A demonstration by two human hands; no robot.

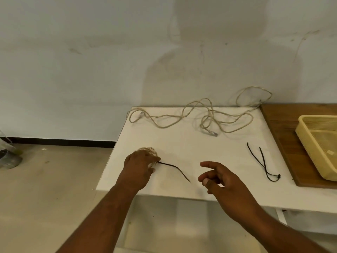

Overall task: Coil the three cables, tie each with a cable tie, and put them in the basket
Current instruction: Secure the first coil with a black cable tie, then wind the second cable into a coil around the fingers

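One cable coiled, two left
The coiled cable [151,151] is gripped by the left hand [139,164] on the table [182,147], its black tie [173,167] trailing; the right hand [222,179] is held open; loose cables [212,132], spare ties [262,160] and basket [310,150] lie untouched

- Pale, stained wall [73,52] behind, with a soft shadow on it.
- Black baseboard [63,141] along its foot.
- Beige floor [45,189] at left.
- White table [182,143], touching a wooden top [284,125] at right.
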